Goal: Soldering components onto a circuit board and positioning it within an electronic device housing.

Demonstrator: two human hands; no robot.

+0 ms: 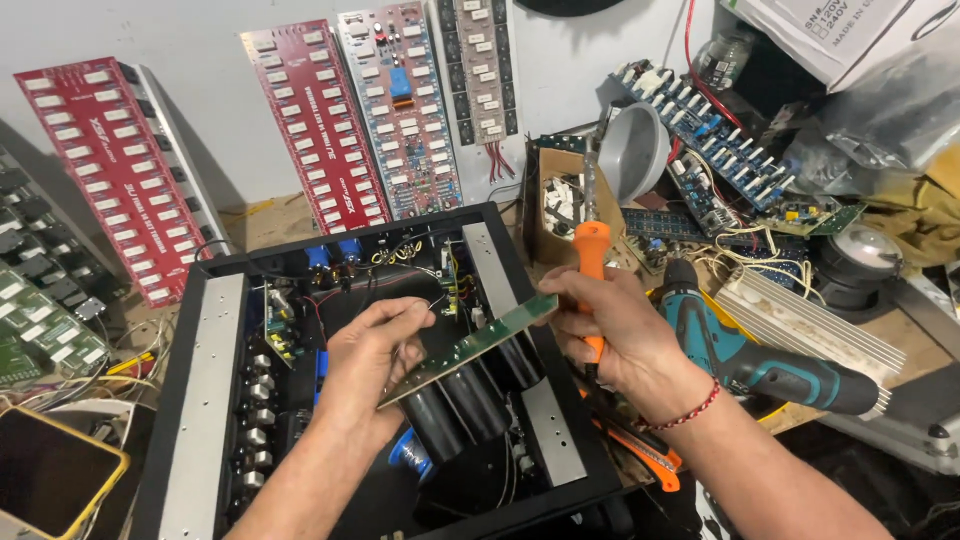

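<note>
My left hand (372,355) grips the near end of a green circuit board (470,348) that carries several large black cylindrical capacitors (462,398) hanging beneath it. The board is tilted, lifted above the open black amplifier chassis (190,400). My right hand (612,335) steadies the far end of the board with its fingertips while also holding an orange-handled soldering iron (591,250), tip pointing up. A red thread bracelet is on my right wrist.
Red, blue and white circuit boards (320,120) lean on the back wall. A teal cordless drill (770,365) lies right of the chassis, beside a finned heatsink (800,320) and loose boards. A phone in a yellow case (55,470) lies lower left. An orange cutter (650,455) sits under my right wrist.
</note>
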